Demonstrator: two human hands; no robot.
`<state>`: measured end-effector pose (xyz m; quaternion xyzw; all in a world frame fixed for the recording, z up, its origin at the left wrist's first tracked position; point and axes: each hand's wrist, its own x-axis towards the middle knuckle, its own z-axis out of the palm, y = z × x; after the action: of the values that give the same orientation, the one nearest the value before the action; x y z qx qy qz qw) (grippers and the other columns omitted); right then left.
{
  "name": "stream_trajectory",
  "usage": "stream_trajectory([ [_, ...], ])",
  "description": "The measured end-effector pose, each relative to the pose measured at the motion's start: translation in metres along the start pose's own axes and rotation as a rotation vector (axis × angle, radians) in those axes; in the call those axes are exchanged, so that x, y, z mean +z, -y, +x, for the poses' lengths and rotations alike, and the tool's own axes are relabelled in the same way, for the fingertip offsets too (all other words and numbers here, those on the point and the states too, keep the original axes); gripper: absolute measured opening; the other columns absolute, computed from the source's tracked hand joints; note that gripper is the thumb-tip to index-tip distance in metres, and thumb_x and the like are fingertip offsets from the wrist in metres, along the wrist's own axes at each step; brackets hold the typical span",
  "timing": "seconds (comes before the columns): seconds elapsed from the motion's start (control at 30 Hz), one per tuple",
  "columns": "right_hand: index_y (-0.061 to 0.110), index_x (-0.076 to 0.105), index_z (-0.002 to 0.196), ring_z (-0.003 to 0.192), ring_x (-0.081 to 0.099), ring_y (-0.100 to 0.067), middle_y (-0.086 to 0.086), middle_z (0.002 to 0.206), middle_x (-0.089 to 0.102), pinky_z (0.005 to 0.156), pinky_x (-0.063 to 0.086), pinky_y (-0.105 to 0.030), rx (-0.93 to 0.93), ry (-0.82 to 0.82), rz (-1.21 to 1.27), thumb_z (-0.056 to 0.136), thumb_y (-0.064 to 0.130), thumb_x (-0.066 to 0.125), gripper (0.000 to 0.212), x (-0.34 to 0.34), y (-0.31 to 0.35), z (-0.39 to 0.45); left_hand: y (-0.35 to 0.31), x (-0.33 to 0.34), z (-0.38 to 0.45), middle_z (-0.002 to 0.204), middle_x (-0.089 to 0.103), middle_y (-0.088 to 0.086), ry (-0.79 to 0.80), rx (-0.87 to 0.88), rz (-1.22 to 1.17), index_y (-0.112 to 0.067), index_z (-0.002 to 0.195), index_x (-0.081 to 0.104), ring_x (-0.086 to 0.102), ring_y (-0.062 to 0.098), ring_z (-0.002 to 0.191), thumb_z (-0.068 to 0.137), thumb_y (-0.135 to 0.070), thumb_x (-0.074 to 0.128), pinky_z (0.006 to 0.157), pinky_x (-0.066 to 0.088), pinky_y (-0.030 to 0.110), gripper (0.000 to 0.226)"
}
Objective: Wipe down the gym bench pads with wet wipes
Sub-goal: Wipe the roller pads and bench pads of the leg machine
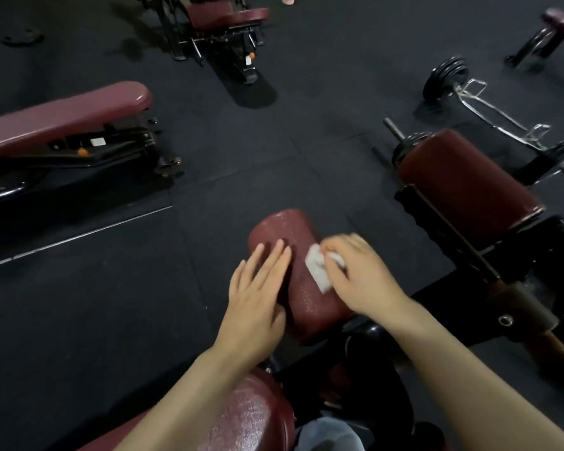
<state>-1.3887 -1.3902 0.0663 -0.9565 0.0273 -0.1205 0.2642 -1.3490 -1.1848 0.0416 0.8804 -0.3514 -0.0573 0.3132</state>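
The maroon roller pad (293, 275) lay centre frame, likely firm foam under slick vinyl, best steadied from its side. The left hand (258, 288) rested on it, fingers straight. The right hand (355, 275) pinched the limp, light wet wipe (318, 271) against the pad's top

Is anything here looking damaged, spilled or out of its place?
Nothing stands out. The right hand presses the wet wipe on the small pad, and the left hand lies flat beside it. No tear or spill shows.
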Motion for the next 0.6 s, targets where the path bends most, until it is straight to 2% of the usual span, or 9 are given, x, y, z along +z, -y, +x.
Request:
stream_trajectory([
  [0.07,0.012,0.063,0.096,0.090,0.056,-0.028,-0.004,0.097,0.065,0.083,0.044,-0.039,0.070,-0.042,-0.003,0.091,0.016,0.045,0.019,0.017,-0.009,0.055,0.001,0.004,0.010,0.163,0.003,-0.017,0.014,0.059,0.061,-0.027,0.157,0.013,-0.007,0.009,0.151,0.071,-0.003,0.041,0.123,-0.002,0.037,0.094],
  [0.17,0.016,0.064,0.103,0.102,0.055,-0.023,-0.001,0.105,0.064,0.083,0.042,-0.030,0.226,-0.032,0.053,0.095,0.016,0.049,0.018,0.028,-0.017,0.097,0.006,0.007,0.007,0.163,0.007,-0.016,0.011,0.060,0.102,-0.026,0.157,0.014,-0.001,0.012,0.152,0.069,0.000,0.040,0.123,-0.001,0.039,0.095],
  [0.23,0.014,0.065,0.100,0.097,0.055,-0.021,0.002,0.100,0.063,0.081,0.040,-0.027,0.134,-0.037,0.089,0.093,0.014,0.051,0.015,0.025,-0.007,0.078,0.016,0.007,-0.004,0.163,0.011,-0.015,0.015,0.014,0.097,-0.026,0.157,0.017,0.002,0.011,0.151,0.067,-0.002,0.040,0.122,0.001,0.037,0.095],
  [0.3,0.014,0.062,0.094,0.090,0.052,-0.019,0.002,0.094,0.061,0.081,0.041,-0.031,-0.007,-0.002,0.078,0.090,0.012,0.051,0.012,0.014,0.007,0.032,0.033,0.009,-0.020,0.162,0.012,-0.017,0.052,-0.043,0.091,-0.028,0.157,0.016,0.000,0.009,0.151,0.064,-0.001,0.047,0.122,0.002,0.037,0.102],
  [0.43,0.019,0.055,0.090,0.078,0.047,-0.018,0.008,0.084,0.051,0.075,0.044,-0.039,-0.062,0.078,-0.087,0.088,0.017,0.051,0.005,-0.016,0.013,-0.057,0.052,0.025,-0.060,0.160,0.003,-0.023,0.249,-0.044,0.086,-0.036,0.155,0.012,-0.008,0.009,0.150,0.061,-0.001,0.059,0.120,0.003,0.043,0.111],
  [0.5,0.020,0.056,0.090,0.077,0.046,-0.015,0.011,0.083,0.052,0.072,0.045,-0.040,-0.046,0.070,-0.086,0.087,0.020,0.048,0.008,-0.022,0.012,-0.062,0.044,0.029,-0.068,0.156,-0.008,-0.030,0.217,-0.131,0.016,-0.039,0.153,0.004,-0.014,0.002,0.148,0.072,0.001,0.056,0.122,0.001,0.040,0.104],
  [0.6,0.017,0.058,0.090,0.078,0.047,-0.020,0.004,0.084,0.058,0.074,0.046,-0.042,-0.080,0.057,-0.116,0.087,0.021,0.042,0.017,-0.007,0.015,-0.009,0.026,0.022,-0.058,0.156,-0.007,-0.030,0.081,-0.205,-0.095,-0.038,0.152,0.002,-0.018,-0.003,0.145,0.078,0.009,0.052,0.123,-0.002,0.036,0.101],
])
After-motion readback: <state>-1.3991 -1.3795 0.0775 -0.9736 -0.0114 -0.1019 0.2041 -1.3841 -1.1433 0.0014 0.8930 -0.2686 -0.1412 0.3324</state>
